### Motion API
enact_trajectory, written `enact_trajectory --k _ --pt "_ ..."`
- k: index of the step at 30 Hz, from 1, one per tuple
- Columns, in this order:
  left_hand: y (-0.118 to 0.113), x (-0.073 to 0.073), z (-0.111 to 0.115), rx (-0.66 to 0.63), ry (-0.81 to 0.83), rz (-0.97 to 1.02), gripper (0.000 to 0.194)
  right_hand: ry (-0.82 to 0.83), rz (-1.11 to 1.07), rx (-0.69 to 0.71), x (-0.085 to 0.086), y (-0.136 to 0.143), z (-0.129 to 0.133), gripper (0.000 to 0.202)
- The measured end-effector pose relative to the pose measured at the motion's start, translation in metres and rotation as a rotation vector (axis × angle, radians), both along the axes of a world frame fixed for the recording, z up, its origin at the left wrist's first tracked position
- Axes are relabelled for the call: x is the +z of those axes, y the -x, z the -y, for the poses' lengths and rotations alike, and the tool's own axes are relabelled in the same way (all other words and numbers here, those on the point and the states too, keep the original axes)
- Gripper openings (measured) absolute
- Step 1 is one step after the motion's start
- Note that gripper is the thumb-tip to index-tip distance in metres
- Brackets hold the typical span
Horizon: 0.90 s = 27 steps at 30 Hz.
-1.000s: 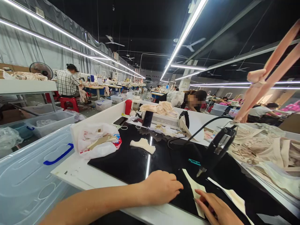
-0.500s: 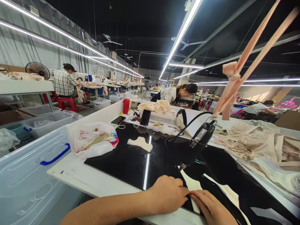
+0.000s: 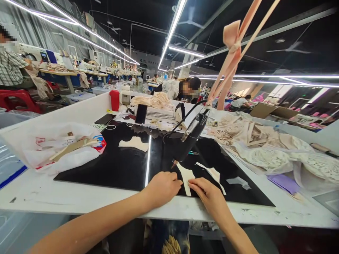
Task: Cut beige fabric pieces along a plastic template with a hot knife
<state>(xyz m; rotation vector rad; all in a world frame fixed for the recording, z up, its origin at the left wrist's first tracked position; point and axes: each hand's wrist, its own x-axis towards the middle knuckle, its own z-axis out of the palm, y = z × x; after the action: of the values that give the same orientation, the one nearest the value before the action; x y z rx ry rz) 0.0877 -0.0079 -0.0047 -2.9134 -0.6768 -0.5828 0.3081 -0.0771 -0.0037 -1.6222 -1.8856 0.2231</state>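
The left hand (image 3: 162, 188) is positioned on the near side of the black board (image 3: 92, 173), with its fingers curled; whether it grips anything cannot be told. The right hand (image 3: 208, 195) has its thumb and fingers drawn together at the right edge of the cream fabric piece (image 3: 186, 174); whether the edge is pinched cannot be told. The fabric piece lies flat between the two hands and extends beyond them. At its far end is the copper-coloured tip of the black tool (image 3: 192, 132), which hangs from a pink strap (image 3: 230, 63). Teal snips (image 3: 194, 153) lie beyond the right hand. A narrow cream strip (image 3: 213, 174) lies just to the right of that hand; a grey scrap (image 3: 239, 181) lies further right. Another cream piece (image 3: 135, 143) lies beyond and left of the left hand.
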Motion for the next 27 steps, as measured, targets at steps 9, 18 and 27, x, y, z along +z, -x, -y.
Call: enact_trajectory --k 9,18,27 --pt "0.0001 0.0030 0.0021 0.016 0.026 -0.014 0.021 0.020 0.038 0.017 0.0009 0.0096 0.0008 0.035" --pt "0.0012 0.0072 0.0047 0.026 0.052 -0.028 0.024 0.063 -0.085 0.028 0.0023 0.0012 -0.0036 0.035" --pt "0.0018 0.0058 0.0036 -0.001 0.065 -0.020 0.028 0.089 -0.184 0.011 0.0008 0.0041 -0.0034 0.037"
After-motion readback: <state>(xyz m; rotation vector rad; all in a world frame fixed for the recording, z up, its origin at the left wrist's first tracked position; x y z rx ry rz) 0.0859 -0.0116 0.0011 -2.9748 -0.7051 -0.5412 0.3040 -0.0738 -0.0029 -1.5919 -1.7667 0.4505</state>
